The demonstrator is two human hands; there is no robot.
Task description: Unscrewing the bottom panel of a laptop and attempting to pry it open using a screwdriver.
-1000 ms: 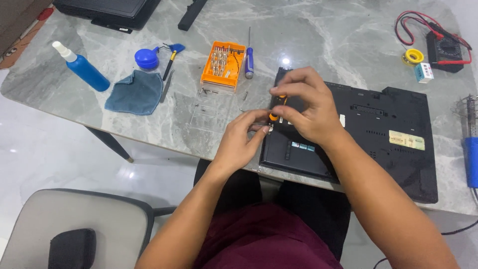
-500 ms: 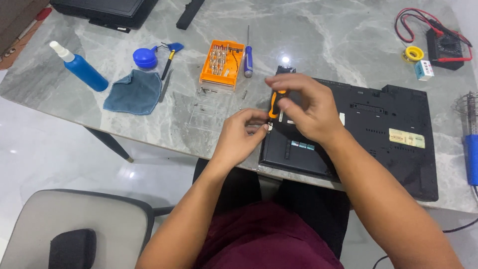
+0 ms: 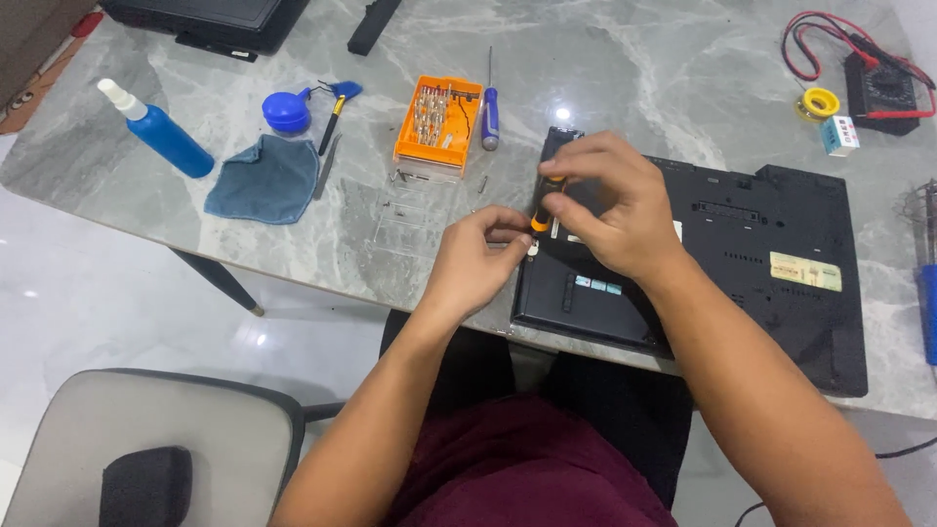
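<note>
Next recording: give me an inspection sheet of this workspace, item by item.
Surface: grey marble table.
Job's things: black laptop, underside up; orange-and-black screwdriver upright at its left edge.
Clutter: orange bit case, blue screwdriver, blue cloth, spray bottle, blue blower, solder reel.
Hands: right hand grips the screwdriver; left hand pinches at its tip.
Cables: red and black multimeter leads.
Surroundings: grey chair, white floor.

Laptop (image 3: 742, 263) sits right on the table (image 3: 634, 68), bit case (image 3: 438, 124) left of it, cloth (image 3: 262, 180) and spray bottle (image 3: 156, 130) further left, multimeter (image 3: 886, 83) behind.
</note>
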